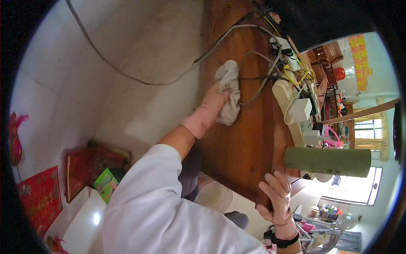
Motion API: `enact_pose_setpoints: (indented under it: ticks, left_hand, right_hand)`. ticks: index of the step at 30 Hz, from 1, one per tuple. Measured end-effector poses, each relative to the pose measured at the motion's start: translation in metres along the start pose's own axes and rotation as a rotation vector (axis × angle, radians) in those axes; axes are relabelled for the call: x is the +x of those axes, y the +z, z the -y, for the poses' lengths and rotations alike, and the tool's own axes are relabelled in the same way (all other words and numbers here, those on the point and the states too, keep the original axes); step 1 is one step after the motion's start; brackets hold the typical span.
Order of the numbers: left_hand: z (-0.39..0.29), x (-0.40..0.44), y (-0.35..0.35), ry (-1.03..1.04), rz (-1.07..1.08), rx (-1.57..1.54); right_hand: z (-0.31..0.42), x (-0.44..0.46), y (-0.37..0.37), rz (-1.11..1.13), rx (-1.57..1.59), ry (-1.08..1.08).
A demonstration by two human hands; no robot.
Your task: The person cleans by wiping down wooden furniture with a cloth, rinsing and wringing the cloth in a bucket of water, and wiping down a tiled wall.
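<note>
My left hand (211,106), in a pink glove, is closed on a crumpled whitish cloth (229,94) that lies against the brown wooden surface (237,148). The cloth bunches out above and below my fingers, next to a dark cable. My right hand (277,192) is at the corner of the wood, below the green cylinder (327,161). Its fingers are apart and slightly bent, with nothing between them. A dark band circles that wrist.
A long grey cable (148,83) runs over the pale surface and the wood. Power strips (284,99), white adapters (300,110) and tangled wires line the wood's right side. A black panel (330,21) is above. Below are a round translucent container (215,196) and a red poster (40,199).
</note>
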State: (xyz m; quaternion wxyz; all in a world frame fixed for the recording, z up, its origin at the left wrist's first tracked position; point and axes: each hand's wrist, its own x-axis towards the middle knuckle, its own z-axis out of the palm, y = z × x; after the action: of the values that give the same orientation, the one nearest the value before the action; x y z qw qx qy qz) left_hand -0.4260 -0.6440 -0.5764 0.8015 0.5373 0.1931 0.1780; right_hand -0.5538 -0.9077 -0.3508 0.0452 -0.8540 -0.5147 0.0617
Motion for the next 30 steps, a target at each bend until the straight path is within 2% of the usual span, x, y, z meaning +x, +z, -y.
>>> enact_pose_setpoints:
  ticks: [1,2,5,8,11,14,16,18,21,22,25,27,29,30]
  left_hand:
    - [0.011,0.014,-0.002,-0.025,0.013,-0.127]
    - [0.052,0.042,-0.007,-0.021,0.016,-0.030]
    - [0.002,0.035,-0.031,-0.312,-0.048,-0.028]
    - [0.023,0.046,-0.039,-0.190,-0.068,-0.564]
    - [0.035,0.050,-0.029,0.272,-0.180,-0.077]
    - [0.015,0.074,-0.020,0.301,-0.007,0.474]
    - [0.042,0.103,-0.019,0.164,0.019,0.259]
    - [0.052,0.122,-0.023,0.176,0.069,0.165]
    - [0.048,0.133,-0.024,0.024,0.071,0.203]
    - [0.051,0.139,-0.024,0.115,0.073,0.230]
    - [0.007,0.121,-0.027,-0.020,0.093,0.271]
    - [0.026,0.121,-0.040,0.151,0.103,0.485]
    - [0.053,0.133,-0.037,0.215,0.056,0.458]
    - [0.058,0.136,-0.033,0.179,0.005,0.333]
  right_hand:
    - [-0.001,0.002,0.000,0.002,0.004,0.008]
    - [-0.001,0.000,0.000,0.014,0.015,0.019]
    - [-0.003,0.000,-0.002,0.017,0.047,0.015]
    - [-0.008,0.000,-0.002,0.004,0.070,0.003]
    - [-0.013,0.005,0.000,-0.016,0.089,-0.026]
    - [-0.013,0.011,-0.003,-0.016,0.101,-0.042]
    - [-0.013,0.015,-0.008,0.028,0.107,-0.031]
    - [-0.016,0.015,-0.004,0.021,0.109,-0.031]
    - [-0.018,0.015,0.000,-0.027,0.116,-0.021]
    - [-0.019,0.016,-0.001,0.000,0.102,-0.015]
    - [-0.012,0.014,-0.003,0.039,0.076,0.003]
    - [-0.010,0.014,-0.004,0.015,0.048,0.010]
    - [-0.009,0.014,-0.005,0.011,0.079,0.008]
    - [-0.009,0.014,-0.004,0.019,0.081,0.014]
